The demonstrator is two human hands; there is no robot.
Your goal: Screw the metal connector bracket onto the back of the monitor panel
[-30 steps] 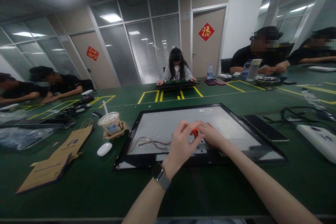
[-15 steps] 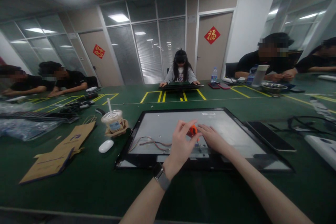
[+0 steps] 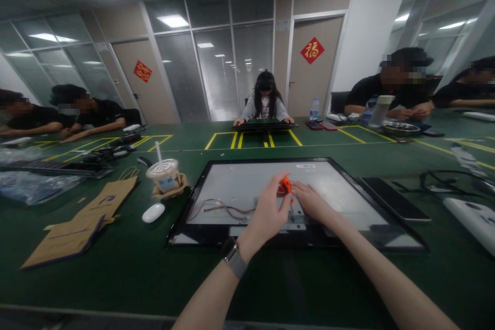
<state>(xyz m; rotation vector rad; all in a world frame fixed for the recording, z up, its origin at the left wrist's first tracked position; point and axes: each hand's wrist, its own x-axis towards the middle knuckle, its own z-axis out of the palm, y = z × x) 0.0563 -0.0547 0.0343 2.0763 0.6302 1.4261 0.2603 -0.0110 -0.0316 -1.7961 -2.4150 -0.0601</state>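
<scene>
A screwdriver (image 3: 286, 185) with an orange handle stands nearly upright over a flat display panel (image 3: 240, 183). My left hand (image 3: 270, 203), wearing a watch, is closed around its handle with thumb and fingers. The thin shaft points down at a metal strip (image 3: 305, 219) near the panel's front edge; I cannot tell whether its tip sits in a screw. My right hand (image 3: 311, 201) lies on the panel just right of the screwdriver, fingers stretched out towards it, fingertips partly hidden behind the handle. Thin cables (image 3: 228, 209) run across the panel left of my hands.
Left of the panel stand a drink cup (image 3: 165, 178) in a cardboard holder, a white mouse (image 3: 153, 213) and a brown paper bag (image 3: 83, 224). A black phone (image 3: 392, 198) lies on the right, beside a white device (image 3: 469, 224). Several people sit around the green table (image 3: 127, 278).
My left fingers have shifted around the orange handle, showing more of it. My right hand stays nearly where it was. The whole view has moved slightly.
</scene>
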